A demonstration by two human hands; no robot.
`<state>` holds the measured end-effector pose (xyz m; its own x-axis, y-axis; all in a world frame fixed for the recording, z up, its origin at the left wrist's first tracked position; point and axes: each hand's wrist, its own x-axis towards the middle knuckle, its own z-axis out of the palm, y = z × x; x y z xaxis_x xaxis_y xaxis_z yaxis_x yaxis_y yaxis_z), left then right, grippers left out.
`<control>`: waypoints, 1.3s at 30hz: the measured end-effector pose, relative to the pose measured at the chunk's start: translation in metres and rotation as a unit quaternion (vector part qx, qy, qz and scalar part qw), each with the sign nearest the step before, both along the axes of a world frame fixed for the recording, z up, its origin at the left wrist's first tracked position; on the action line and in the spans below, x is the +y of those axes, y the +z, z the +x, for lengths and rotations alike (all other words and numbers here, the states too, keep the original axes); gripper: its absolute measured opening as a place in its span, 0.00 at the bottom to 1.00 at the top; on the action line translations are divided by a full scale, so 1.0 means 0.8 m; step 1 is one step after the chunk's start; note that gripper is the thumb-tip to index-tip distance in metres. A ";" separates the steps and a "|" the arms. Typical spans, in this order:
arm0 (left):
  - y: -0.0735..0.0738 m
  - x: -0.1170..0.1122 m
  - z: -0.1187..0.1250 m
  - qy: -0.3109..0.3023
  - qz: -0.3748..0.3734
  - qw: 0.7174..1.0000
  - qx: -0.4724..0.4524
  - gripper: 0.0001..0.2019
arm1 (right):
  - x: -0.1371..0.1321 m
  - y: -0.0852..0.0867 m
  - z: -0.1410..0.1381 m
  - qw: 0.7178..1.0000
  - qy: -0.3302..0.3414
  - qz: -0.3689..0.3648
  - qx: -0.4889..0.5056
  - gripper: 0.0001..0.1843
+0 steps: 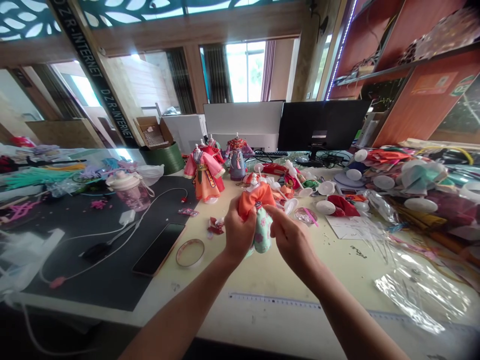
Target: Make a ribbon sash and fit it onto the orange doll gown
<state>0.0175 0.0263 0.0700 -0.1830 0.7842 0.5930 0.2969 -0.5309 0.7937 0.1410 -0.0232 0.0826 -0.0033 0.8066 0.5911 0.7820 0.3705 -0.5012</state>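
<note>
Both hands hold a small doll mannequin [259,215] above the table's middle. It wears an orange top and a pale green flowered skirt, with a white knob at its neck. My left hand [238,232] is closed around its left side, fingers in the orange cloth. My right hand [289,239] pinches the cloth at the waist from the right. Behind them stand dressed mannequins: one in pink and orange [204,175], another in grey-blue with a red headpiece [237,159].
A phone [159,248] and a tape roll [190,252] lie left of my hands, beside a black mat [93,270] with cables and a pink bottle [129,191]. White stands, cloth scraps and plastic wrap [420,290] crowd the right. Monitors [322,125] stand behind. A ruler [285,302] lies near the front edge.
</note>
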 end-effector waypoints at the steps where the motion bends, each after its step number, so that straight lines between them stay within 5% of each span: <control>1: 0.000 -0.001 0.002 -0.002 -0.001 1.000 -0.006 0.14 | 0.000 -0.002 0.000 1.000 -0.002 0.013 0.025 0.19; 7: -0.001 -0.016 0.015 -0.017 -0.031 0.999 0.005 0.20 | 0.007 0.011 -0.014 0.999 -0.008 0.013 0.050 0.19; 12: -0.013 -0.047 0.013 -0.029 0.055 0.992 0.112 0.26 | 0.010 0.023 -0.009 0.995 -0.016 -0.021 0.092 0.22; 16: -0.016 -0.052 -0.008 -0.058 0.076 0.991 0.097 0.24 | 0.019 0.024 0.017 0.971 0.089 -0.046 0.218 0.16; 21: 0.024 -0.011 -0.042 -0.043 0.157 0.981 0.110 0.15 | 0.031 0.026 0.046 0.930 0.227 -0.121 0.263 0.16; 26: 0.070 0.019 -0.054 -0.234 0.087 0.951 0.183 0.13 | 0.037 0.027 0.054 0.935 0.238 -0.130 0.229 0.18; 31: 0.078 0.021 -0.051 -0.287 0.036 0.944 0.160 0.12 | 0.030 0.029 0.054 0.947 0.197 -0.088 0.238 0.18; 39: 0.084 0.011 -0.050 -0.260 0.026 0.951 0.164 0.10 | 0.015 0.044 0.036 0.982 0.099 0.056 0.153 0.10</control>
<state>-0.0223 0.0355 0.1373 0.4228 0.6860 0.5922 0.2105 -0.7099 0.6721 0.1696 -0.0114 0.1182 0.0375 0.7376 0.6742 0.5080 0.5669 -0.6485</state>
